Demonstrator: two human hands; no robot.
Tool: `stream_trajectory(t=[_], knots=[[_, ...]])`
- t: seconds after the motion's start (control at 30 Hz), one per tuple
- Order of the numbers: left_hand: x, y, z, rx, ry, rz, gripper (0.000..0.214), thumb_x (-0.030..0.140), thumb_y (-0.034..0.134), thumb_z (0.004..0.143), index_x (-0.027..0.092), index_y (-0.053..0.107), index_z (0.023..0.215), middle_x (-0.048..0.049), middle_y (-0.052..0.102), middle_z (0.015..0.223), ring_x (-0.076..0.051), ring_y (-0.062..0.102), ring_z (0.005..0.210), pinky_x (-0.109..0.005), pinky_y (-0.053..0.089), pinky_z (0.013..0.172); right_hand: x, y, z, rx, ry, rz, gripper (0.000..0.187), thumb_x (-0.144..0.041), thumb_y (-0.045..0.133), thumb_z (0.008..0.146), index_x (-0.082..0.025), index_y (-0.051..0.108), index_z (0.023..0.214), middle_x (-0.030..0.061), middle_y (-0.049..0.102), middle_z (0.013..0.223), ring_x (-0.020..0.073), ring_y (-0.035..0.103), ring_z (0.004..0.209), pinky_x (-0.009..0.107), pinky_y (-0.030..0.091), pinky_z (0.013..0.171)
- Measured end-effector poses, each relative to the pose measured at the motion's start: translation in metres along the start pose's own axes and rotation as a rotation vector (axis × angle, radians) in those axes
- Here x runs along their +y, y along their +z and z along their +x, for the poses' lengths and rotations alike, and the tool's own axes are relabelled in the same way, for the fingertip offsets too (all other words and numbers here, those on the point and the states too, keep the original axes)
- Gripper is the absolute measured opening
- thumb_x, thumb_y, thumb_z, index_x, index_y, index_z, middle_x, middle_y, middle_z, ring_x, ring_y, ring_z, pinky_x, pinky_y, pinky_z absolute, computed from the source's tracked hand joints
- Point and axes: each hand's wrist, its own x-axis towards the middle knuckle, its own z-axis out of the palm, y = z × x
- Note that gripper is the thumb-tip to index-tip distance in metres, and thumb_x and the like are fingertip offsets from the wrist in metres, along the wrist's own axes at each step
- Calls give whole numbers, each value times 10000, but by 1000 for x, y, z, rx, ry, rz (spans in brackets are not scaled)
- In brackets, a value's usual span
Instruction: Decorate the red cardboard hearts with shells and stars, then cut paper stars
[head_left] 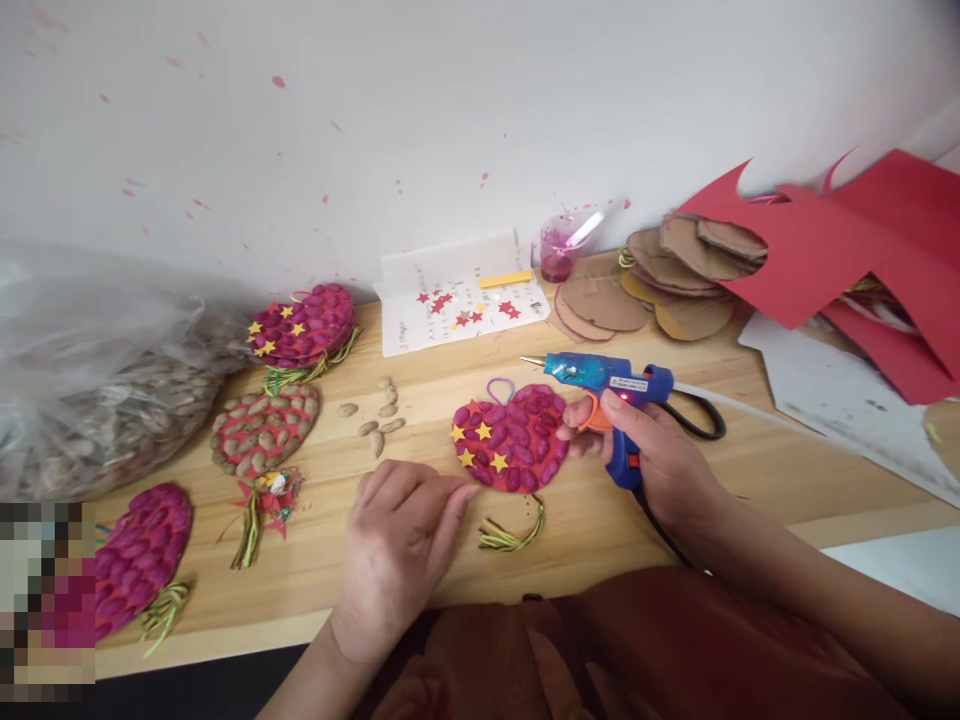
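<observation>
My right hand [652, 450] grips a blue hot glue gun [577, 372] with an orange trigger; its metal nozzle points left and a red light glows on its side. Below the gun lies a round ornament [517, 440] covered in purple-painted peanut shells, with yellow and red stars at its left, a loop on top and a yarn tassel [514, 535] below. My left hand [405, 540] is closed, thumb and forefinger pinched together at the ornament's lower left edge. Whether anything is between those fingertips I cannot make out.
Loose peanuts [375, 425] lie left of the ornament. Further left are other peanut-shell ornaments [266, 430] and a plastic bag of peanuts [97, 400]. Behind are a paper sheet [405, 325] with stars, a cup [559, 255], cardboard discs [600, 300] and red paper [810, 250].
</observation>
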Motion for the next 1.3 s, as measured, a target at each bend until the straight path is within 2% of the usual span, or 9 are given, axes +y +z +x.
stream_trajectory(t=[0.1,0.2,0.43,0.57,0.7,0.87,1.03,1.17,1.3], knots=[[-2,-2,-8,-66,-195,-167,111,238,629,915,209,732,888,-32,676,823,-156,608,758,-286,482,724,3,-2,-1,61,-81,-30,256,-459,646,899,-235,752,835,45,757,938,226,706,884,317,540,847],[-3,-1,-14,-134,-397,-265,199,329,623,908,212,731,1027,-26,677,838,-144,603,685,-268,492,654,6,-2,-2,99,-124,-34,250,-452,654,896,-226,757,868,47,763,1004,245,689,1053,345,491,997],[8,6,-6,-297,-688,-457,513,396,638,844,178,608,1308,-13,663,798,-161,607,658,-285,483,634,9,-3,-3,62,-146,-40,287,-467,670,886,-200,765,933,68,769,1064,253,664,1154,379,448,1079],[14,8,0,-239,-740,-620,560,357,693,781,167,589,1297,-51,662,919,-177,620,765,-313,509,725,12,-8,-3,46,-99,-8,295,-459,676,889,-202,773,995,79,775,1066,262,666,1167,411,437,1102],[21,11,6,-104,-775,-775,494,311,732,737,167,577,1183,-116,664,1106,-198,626,886,-312,515,737,12,-8,-3,87,-52,26,288,-478,743,823,-210,790,916,82,788,1007,275,699,1100,393,519,1025],[29,26,10,-49,-820,-1123,587,355,804,696,182,474,1148,-96,715,958,-193,665,797,-306,524,693,8,-2,-3,90,-27,120,278,-464,824,728,-217,783,849,58,790,896,287,725,1018,397,590,930],[29,35,12,-16,-854,-1301,598,417,838,668,188,475,1084,4,664,786,-133,633,639,-254,504,590,8,-5,0,44,-49,119,273,-469,792,755,-202,759,800,61,772,892,300,712,1032,389,610,892],[20,29,8,-11,-826,-1313,539,428,848,668,175,524,1017,17,654,718,-124,633,607,-238,494,572,3,-6,3,3,-14,172,266,-461,801,737,-205,730,756,63,746,823,312,718,1013,383,621,861],[-1,11,2,1,-853,-1305,509,386,880,641,169,571,983,27,644,669,-125,645,609,-238,512,592,-5,-4,2,-11,38,221,247,-431,815,709,-210,708,735,67,737,818,324,739,941,432,624,856]])
